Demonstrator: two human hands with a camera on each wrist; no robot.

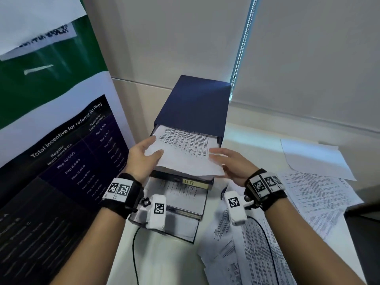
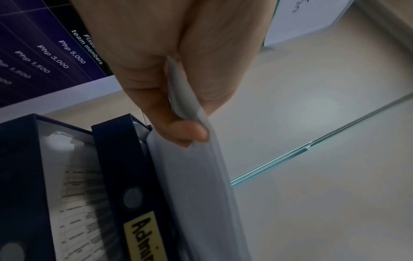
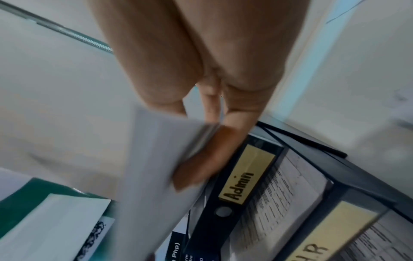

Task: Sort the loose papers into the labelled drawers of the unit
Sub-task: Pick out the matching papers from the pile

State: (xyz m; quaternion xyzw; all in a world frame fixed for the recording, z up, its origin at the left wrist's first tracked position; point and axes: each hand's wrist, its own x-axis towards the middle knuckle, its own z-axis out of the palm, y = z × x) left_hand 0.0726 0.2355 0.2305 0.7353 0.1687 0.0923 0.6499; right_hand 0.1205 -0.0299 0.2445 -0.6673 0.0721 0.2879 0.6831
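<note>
A dark blue drawer unit (image 1: 195, 103) stands on the desk with three drawers pulled out in steps. The top drawer carries a yellow "Admin" label (image 2: 143, 234) (image 3: 245, 176); the one below reads "H.R" (image 1: 192, 182). A printed sheet of paper (image 1: 185, 153) lies half inside the top drawer. My left hand (image 1: 144, 155) pinches its left edge, thumb on top (image 2: 185, 134). My right hand (image 1: 228, 161) holds the sheet's right edge (image 3: 156, 159), fingers over it and the thumb (image 3: 201, 162) under it. The lower drawers hold printed sheets.
Loose printed papers (image 1: 257, 243) are scattered on the desk to the right, with more (image 1: 320, 194) beyond and a blank sheet (image 1: 314, 159) behind. A tall poster (image 1: 61, 161) stands close on the left. A blind chain (image 1: 240, 48) hangs behind the unit.
</note>
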